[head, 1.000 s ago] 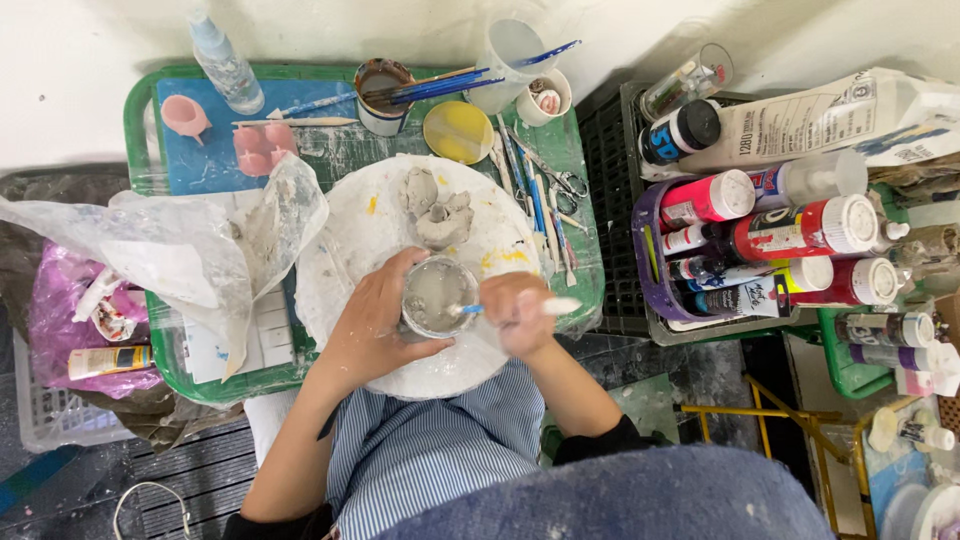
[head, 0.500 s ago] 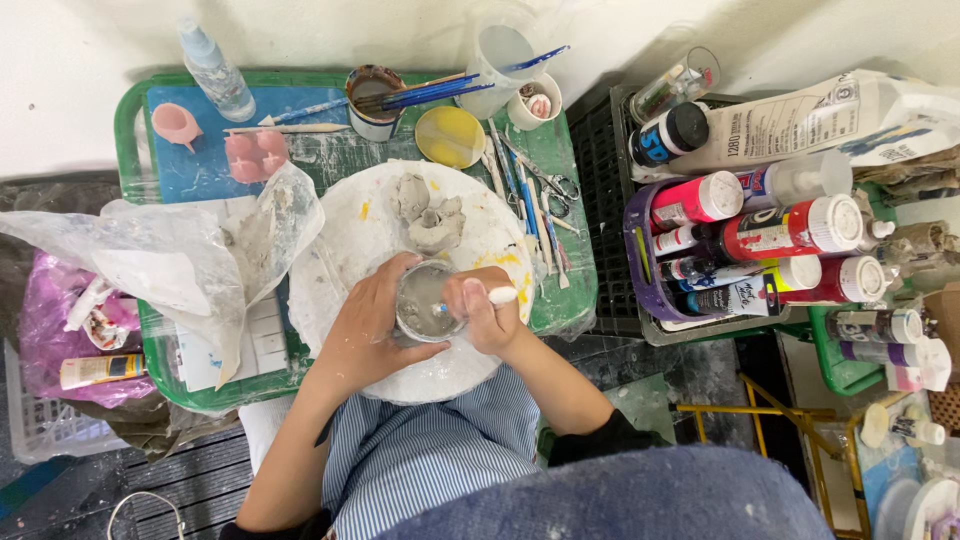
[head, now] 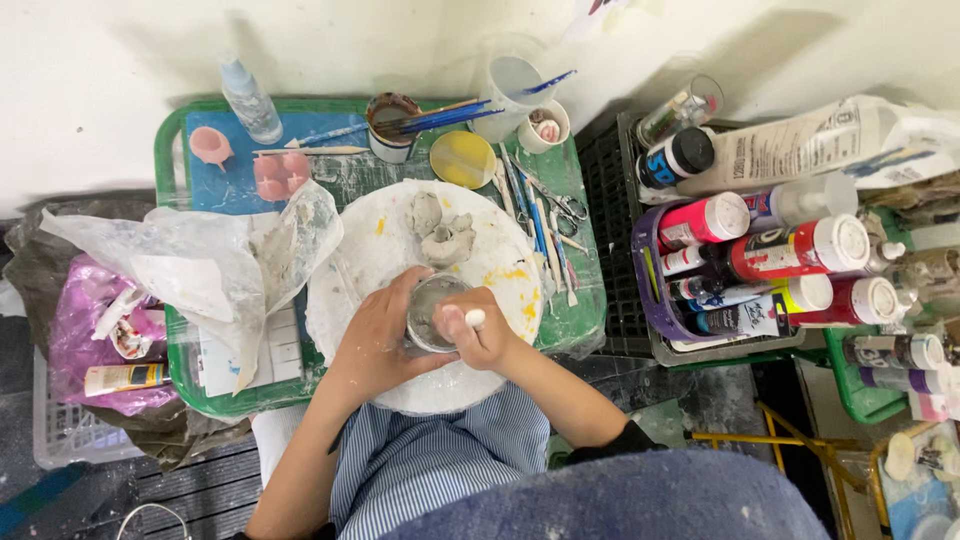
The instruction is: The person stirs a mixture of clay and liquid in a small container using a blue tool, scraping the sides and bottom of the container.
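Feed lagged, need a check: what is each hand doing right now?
Left hand: closed around the small clear cup, holding it over the white round board.
Right hand: closed on a white-tipped tool, working at the cup.

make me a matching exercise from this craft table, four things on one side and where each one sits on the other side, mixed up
Things:
1. spray bottle
2. yellow lid
3. clay lumps
4. small glass jar

Places:
A. on the round white board, above the hands
B. held between the left hand and right hand
C. back left corner of the green tray
D. beside the cup of brushes, behind the board

Pairs: 1-C, 2-D, 3-A, 4-B
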